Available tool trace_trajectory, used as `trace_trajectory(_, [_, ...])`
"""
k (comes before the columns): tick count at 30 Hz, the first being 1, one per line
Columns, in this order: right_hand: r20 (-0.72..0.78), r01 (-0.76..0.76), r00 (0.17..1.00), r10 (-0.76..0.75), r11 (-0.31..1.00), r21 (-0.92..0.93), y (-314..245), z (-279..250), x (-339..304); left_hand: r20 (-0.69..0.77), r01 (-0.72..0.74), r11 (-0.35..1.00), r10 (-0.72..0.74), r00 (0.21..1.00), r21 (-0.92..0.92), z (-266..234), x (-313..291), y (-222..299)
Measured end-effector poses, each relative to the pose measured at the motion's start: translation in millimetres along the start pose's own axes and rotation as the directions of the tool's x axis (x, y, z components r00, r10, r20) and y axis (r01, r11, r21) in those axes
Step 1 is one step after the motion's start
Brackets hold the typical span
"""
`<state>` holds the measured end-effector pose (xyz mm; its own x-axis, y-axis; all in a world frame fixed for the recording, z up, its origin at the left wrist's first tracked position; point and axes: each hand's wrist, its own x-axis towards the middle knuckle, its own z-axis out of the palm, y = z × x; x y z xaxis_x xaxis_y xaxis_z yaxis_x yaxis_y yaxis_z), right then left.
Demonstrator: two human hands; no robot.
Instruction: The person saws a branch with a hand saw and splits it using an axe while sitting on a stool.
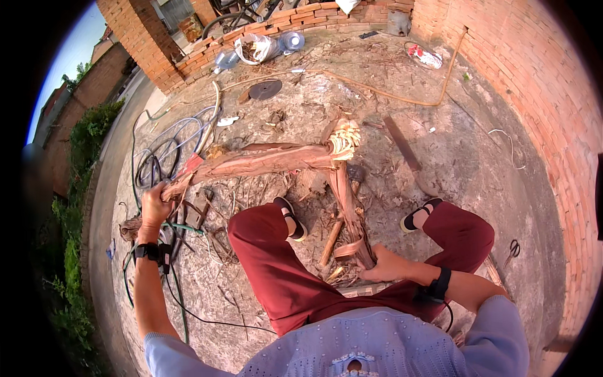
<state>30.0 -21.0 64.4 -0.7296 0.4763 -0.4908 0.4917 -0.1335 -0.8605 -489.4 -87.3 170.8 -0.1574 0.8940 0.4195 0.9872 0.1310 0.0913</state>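
My left hand [154, 206] is closed around the left end of a thick, brown branch [264, 163] with shaggy bark. The branch runs rightward above the ground to a fork, where a pale, splintered cut end [345, 139] shows fresh wood. A second limb [345, 201] comes down from the fork toward my body. Around its lower end, beside a curled strip of bark [349, 249], my right hand [386, 264] is wrapped. A smooth wooden stick or handle [331, 242] lies beneath that limb, with a dark rounded lump [356, 173] near its far end.
Twigs and bark litter the concrete between my feet. Coiled hoses [173, 147] lie at left, a rusty flat bar [402, 144] and scissors [514, 249] at right. Farther off are a dark disc [265, 90], a white sack [267, 49] and a plastic bottle [291, 42]. A brick wall [534, 81] borders the right.
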Motion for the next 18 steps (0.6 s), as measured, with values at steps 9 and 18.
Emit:
trace_trajectory(9, [0.140, -0.155, 0.974, 0.178, 0.975, -0.158, 38, -14, -22, 0.111, -0.209, 0.950, 0.188, 0.976, 0.231, -61, 45, -12])
trace_trajectory(18, [0.030, -0.159, 0.985, 0.167, 0.971, -0.181, 92, -26, 12, 0.079, -0.435, 0.793, 0.446, 0.892, 0.427, -102, 131, 9])
